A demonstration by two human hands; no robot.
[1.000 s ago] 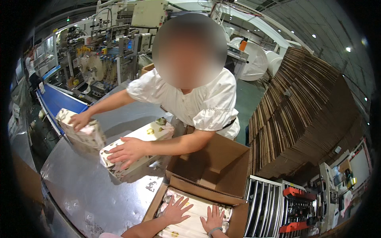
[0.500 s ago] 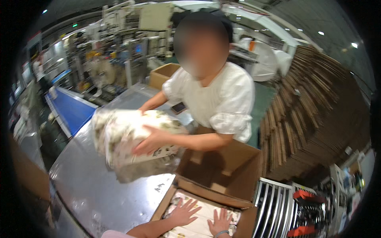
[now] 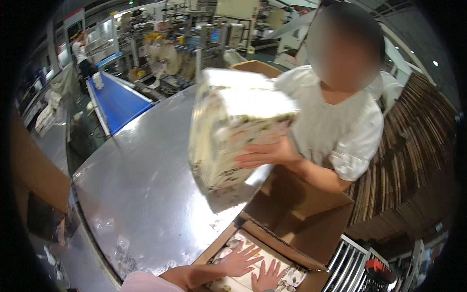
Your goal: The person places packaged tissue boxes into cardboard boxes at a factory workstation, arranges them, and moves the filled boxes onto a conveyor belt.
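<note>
My left hand (image 3: 241,261) lies flat with fingers spread on white floral-printed packs (image 3: 293,277) inside an open cardboard box (image 3: 318,281) at the lower edge. Close beside it, my right hand (image 3: 267,276) also rests flat on the packs, fingers apart. Neither hand grips anything. Across the box, a co-worker (image 3: 335,126) in a white top holds up a large plastic-wrapped bundle (image 3: 243,117) with a similar print. One of the co-worker's hands presses its side; the other is hidden. A second open box (image 3: 316,214) stands between us, adjoining mine.
A shiny metal table (image 3: 146,194) spreads to the left, with a blue conveyor (image 3: 119,104) beyond it. Flattened cardboard (image 3: 404,155) is stacked at the right. Metal rollers (image 3: 345,263) run beside the boxes. Machinery (image 3: 170,48) and another person (image 3: 82,53) are at the back.
The co-worker has raised the bundle off the table side and turned it more upright. My hands stay flat on the packs, now closer together. The whole view has shifted.
</note>
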